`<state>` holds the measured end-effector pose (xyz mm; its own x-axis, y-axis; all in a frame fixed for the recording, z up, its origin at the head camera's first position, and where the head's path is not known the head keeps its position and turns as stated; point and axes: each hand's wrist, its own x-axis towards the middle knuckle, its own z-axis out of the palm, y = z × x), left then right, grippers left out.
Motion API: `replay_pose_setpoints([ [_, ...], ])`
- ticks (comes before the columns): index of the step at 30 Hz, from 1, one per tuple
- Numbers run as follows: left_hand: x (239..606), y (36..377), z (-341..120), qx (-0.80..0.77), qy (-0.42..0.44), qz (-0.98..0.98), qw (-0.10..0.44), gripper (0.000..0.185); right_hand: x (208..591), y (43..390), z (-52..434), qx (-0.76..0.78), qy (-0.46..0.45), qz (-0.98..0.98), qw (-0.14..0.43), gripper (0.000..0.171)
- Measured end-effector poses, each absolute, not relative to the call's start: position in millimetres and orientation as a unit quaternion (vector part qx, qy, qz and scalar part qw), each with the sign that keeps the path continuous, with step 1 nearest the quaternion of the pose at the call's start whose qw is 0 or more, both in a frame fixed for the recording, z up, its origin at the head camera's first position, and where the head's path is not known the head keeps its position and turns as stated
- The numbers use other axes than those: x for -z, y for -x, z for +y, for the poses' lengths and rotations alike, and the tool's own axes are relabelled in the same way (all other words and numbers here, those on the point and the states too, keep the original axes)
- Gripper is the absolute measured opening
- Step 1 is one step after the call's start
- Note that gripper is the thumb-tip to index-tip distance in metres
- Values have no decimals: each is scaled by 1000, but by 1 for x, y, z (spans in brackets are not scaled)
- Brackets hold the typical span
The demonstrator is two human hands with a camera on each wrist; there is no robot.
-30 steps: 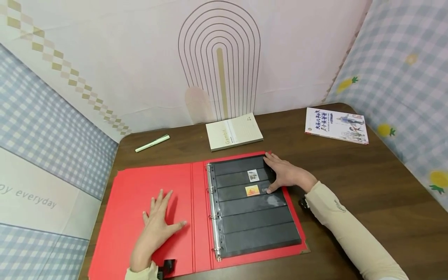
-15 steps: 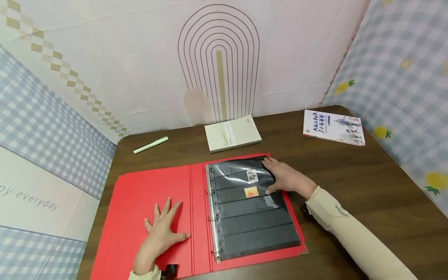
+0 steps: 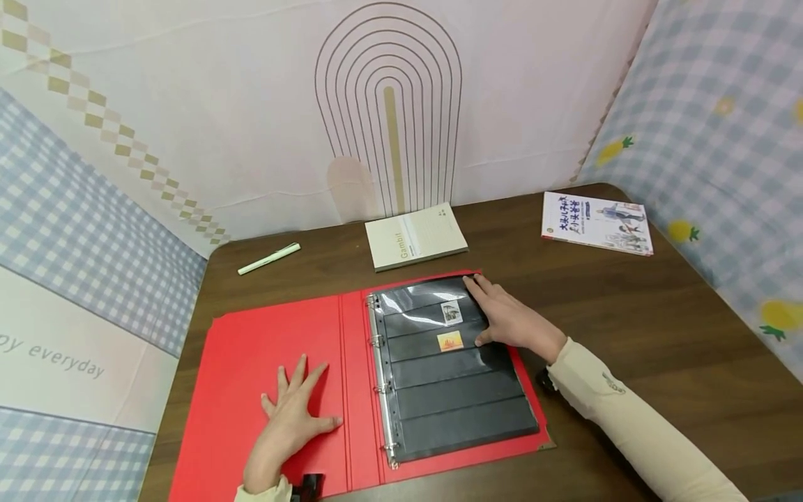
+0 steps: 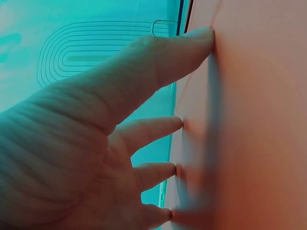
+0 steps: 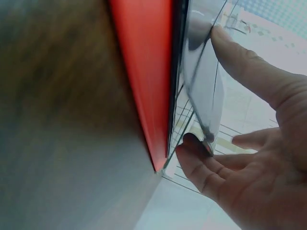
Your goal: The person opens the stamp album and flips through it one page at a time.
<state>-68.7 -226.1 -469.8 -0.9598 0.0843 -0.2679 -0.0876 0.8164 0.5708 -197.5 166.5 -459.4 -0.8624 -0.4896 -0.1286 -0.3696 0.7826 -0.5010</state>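
Your red binder [image 3: 276, 348] lies open on the brown tabletop [image 3: 659, 348], and everything else sits around it. On the binder's right half rests the black pocket sheet [image 3: 461, 404], its outer edge lifted. Behind the binder lie a beige notebook [image 3: 415, 237], a picture book [image 3: 597, 222] off to the right and a green pen [image 3: 268, 258] to the left. Your left hand [image 3: 291, 418] presses flat on the binder's left cover, fingers [image 4: 158, 127] spread. Your right hand [image 3: 511, 317] pinches the sheet's raised edge between thumb and fingers [image 5: 240, 52]. Two stamps [image 3: 452, 314] sit in the sheet's upper pockets.
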Motion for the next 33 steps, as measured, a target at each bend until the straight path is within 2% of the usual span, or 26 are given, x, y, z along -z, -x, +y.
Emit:
replay_pose_setpoints([
  [7, 471, 67, -227, -308, 4, 940, 143, 93, 464, 191, 167, 294, 228, 923, 102, 120],
  [14, 471, 68, -228, -318, 4, 937, 142, 93, 462, 182, 180, 366, 210, 903, 82, 115],
  [17, 471, 69, -228, -319, 4, 937, 143, 94, 459, 178, 188, 422, 187, 881, 103, 109],
  [25, 471, 69, -228, -318, 6, 937, 143, 93, 453, 163, 203, 518, 186, 805, 220, 84],
  [33, 471, 70, -228, -322, 12, 936, 140, 93, 448, 153, 208, 565, 177, 753, 287, 88],
])
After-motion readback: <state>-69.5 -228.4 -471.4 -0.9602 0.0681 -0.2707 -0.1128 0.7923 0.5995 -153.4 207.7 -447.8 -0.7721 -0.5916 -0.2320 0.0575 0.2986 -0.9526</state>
